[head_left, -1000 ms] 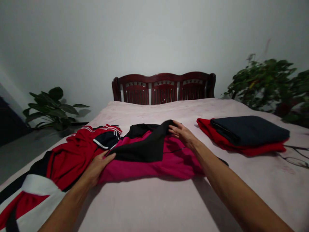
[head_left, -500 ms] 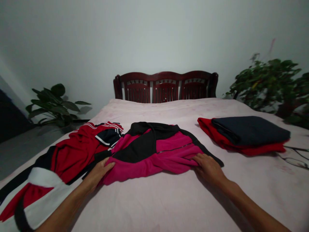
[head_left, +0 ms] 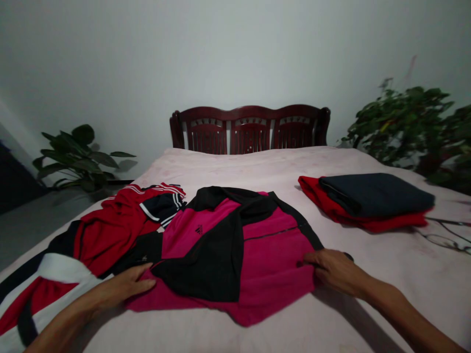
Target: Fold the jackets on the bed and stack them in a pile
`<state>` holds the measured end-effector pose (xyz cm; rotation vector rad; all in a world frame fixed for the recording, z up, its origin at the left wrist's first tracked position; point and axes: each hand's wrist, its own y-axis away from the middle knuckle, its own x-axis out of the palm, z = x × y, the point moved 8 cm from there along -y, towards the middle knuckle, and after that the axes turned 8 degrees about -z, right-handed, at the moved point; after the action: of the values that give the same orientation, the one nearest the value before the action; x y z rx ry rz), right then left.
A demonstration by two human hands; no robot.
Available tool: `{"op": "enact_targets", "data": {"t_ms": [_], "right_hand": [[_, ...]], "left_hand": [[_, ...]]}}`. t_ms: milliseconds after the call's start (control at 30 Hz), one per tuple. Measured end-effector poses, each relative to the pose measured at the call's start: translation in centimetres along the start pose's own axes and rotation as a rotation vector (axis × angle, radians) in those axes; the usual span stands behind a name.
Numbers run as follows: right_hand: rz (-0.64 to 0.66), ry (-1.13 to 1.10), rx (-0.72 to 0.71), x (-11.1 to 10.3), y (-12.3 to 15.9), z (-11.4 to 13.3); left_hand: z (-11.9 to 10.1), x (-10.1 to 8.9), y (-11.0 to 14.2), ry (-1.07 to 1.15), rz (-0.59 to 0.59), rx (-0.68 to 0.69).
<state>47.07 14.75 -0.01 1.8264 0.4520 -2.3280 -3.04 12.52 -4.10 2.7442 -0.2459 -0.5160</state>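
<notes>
1. Magenta-and-black cloth jacket [head_left: 275, 260], the landmark here: its near edge has come closer to the wearer since half a second ago, its front lying broader; both hands have come nearer with it. It rests on the bed's pale pink cover [head_left: 257, 164].
2. Left hand [head_left: 123, 287], at the jacket's near-left corner: thumb and fingers appear to pinch the magenta edge.
3. Right hand [head_left: 336, 269], at the jacket's right edge: fingertips pinch the magenta cloth, bunching it slightly.
4. Left of the jacket: a rumpled heap of red garments with white stripes [head_left: 106, 230], just beside it.
5. Right of the jacket, apart: a folded dark navy cloth garment [head_left: 379, 196] upon a folded red one [head_left: 390, 224]; beyond these, thin-rimmed eyeglasses [head_left: 443, 238].
6. Risks, as judged: uneven pulling could crease the black panel [head_left: 213, 274] lying across the jacket's front; a leftward drag could catch the heap; a light pinch could let the edge slip.
</notes>
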Motion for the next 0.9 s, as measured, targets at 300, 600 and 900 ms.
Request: {"op": "enact_targets", "data": {"t_ms": [300,600,900], "right_hand": [[-0.074,0.271,-0.039,-1.1,-9.4,1.2],[-0.308,0.196,-0.032,1.6,-9.9,-0.1],[-0.26,0.019,-0.093,1.8,-19.0,5.5]], "left_hand": [[-1.6,-3.2,-3.0,0.102,-0.455,0.063],[0.0,-3.1,-3.8,-0.078,-0.439,0.094],[-0.4,-3.1,-3.9,-0.276,-0.47,0.245]]}}
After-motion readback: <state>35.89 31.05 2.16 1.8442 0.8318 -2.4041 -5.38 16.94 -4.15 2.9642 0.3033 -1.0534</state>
